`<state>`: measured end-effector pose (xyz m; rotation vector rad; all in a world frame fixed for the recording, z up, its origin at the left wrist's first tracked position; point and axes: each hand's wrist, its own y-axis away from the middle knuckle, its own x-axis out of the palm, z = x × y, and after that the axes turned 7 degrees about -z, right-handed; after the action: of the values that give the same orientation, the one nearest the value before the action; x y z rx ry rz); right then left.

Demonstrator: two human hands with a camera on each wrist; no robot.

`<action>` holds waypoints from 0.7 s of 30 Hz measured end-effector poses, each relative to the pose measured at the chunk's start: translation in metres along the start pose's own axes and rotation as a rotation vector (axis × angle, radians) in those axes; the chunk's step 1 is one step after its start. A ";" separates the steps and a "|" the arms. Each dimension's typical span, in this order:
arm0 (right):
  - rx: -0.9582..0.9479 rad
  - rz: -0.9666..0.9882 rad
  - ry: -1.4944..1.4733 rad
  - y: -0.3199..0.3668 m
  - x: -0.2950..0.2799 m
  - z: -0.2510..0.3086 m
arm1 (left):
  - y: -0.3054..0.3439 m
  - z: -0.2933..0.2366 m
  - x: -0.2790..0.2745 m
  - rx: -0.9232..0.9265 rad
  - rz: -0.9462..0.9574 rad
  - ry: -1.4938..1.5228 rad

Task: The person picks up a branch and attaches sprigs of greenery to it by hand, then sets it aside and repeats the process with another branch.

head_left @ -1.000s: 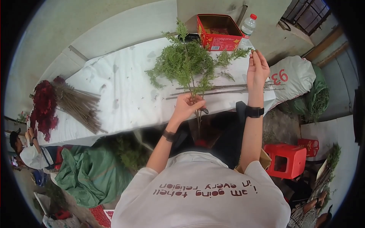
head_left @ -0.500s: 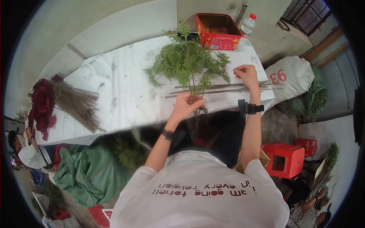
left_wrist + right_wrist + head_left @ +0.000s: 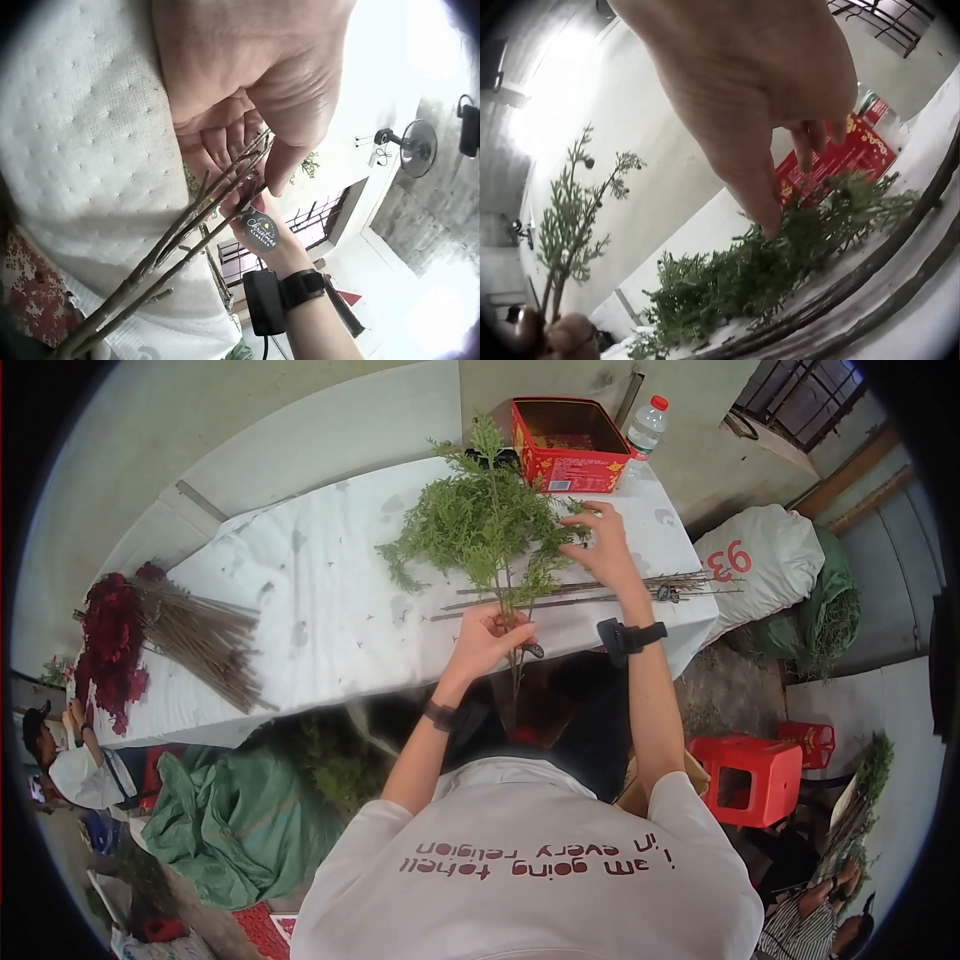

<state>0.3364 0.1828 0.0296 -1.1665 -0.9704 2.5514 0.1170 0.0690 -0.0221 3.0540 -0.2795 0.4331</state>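
My left hand grips the bare stems of a small bunch of green cypress sprigs at the near table edge; in the left wrist view the fingers curl round several thin stems. My right hand reaches over the heap of loose green sprigs on the white table. In the right wrist view its thumb touches the green heap with the other fingers straight and nothing pinched. The held sprig stands upright at the left of that view.
Long thin sticks lie across the white-covered table near its front edge. A red box and a water bottle stand at the back. Red flowers with dry stems lie at the left. A white sack and a red stool are at the right.
My right hand came down from its raised place at the right and moved left onto the green heap. The left hand kept its hold on the stems.
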 end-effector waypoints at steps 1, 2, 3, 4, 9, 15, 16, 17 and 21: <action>-0.012 0.013 0.020 0.000 0.006 0.005 | 0.000 0.000 -0.001 -0.001 0.002 -0.001; -0.013 0.012 0.016 -0.001 0.010 0.008 | 0.000 0.000 -0.002 -0.001 0.001 -0.002; -0.020 0.050 0.064 -0.002 0.014 0.010 | 0.000 0.000 -0.002 0.001 -0.001 -0.005; -0.027 0.088 0.111 -0.005 0.017 0.012 | 0.000 0.001 -0.002 0.002 -0.002 0.008; -0.092 0.045 0.135 -0.028 0.010 0.012 | 0.000 0.001 -0.003 0.032 0.001 0.019; 0.027 -0.336 -0.256 -0.060 -0.046 0.035 | 0.001 -0.001 -0.001 0.018 0.005 0.004; 0.111 -0.403 -0.347 -0.062 -0.054 0.036 | 0.000 -0.001 -0.001 0.018 0.003 0.002; 0.112 -0.402 -0.344 -0.061 -0.062 0.036 | 0.000 -0.001 -0.001 0.018 0.000 -0.002; 0.516 -0.408 -0.952 -0.041 -0.081 0.038 | 0.000 0.000 -0.001 0.021 -0.004 -0.006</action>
<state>0.3591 0.1628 0.1230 0.3980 -0.5023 2.6917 0.1161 0.0694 -0.0227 3.0762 -0.2706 0.4292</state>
